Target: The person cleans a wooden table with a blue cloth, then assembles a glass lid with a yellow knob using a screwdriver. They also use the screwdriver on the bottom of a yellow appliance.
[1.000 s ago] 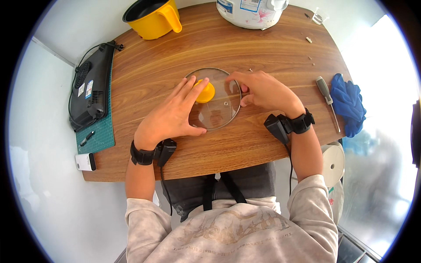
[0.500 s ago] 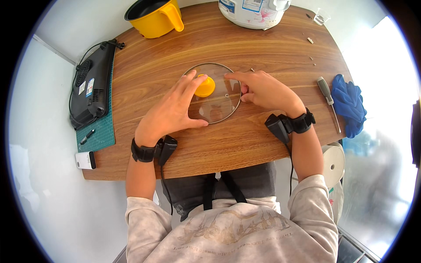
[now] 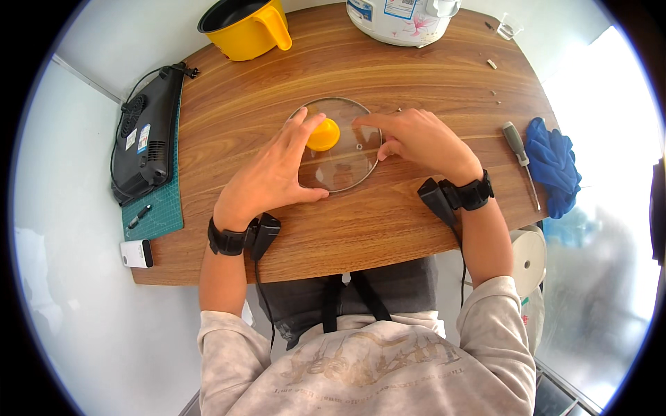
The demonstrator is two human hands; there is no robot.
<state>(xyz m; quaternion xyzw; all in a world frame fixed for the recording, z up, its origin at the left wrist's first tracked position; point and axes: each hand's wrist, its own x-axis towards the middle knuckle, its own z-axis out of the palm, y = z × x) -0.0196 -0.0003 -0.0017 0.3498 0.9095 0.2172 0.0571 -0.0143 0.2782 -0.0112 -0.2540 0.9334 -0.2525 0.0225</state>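
Observation:
A round glass lid [image 3: 340, 171] with a metal rim and a yellow knob [image 3: 323, 136] is at the middle of the wooden table, its knob side up. My left hand [image 3: 272, 163] spans the lid's left edge, fingers spread toward the far rim and knob, thumb on the near rim. On the other side, my right hand [image 3: 424, 144] holds the rim, index finger reaching over the glass and thumb at the edge, the other fingers curled. A small vent hole shows in the glass near the right hand. Whether the lid touches the table cannot be told.
A yellow pot [image 3: 246, 31] and a white appliance [image 3: 404, 24] stand at the back. Left are a black corded appliance [image 3: 147, 135], a green cutting mat [image 3: 168, 208] and a white device [image 3: 137, 254]. Right are a screwdriver [image 3: 517, 149], a blue cloth [image 3: 553, 166] and small bits.
Both hands stay on the lid with nearly the same grip. The lid's near edge and the right hand have shifted very slightly away from me.

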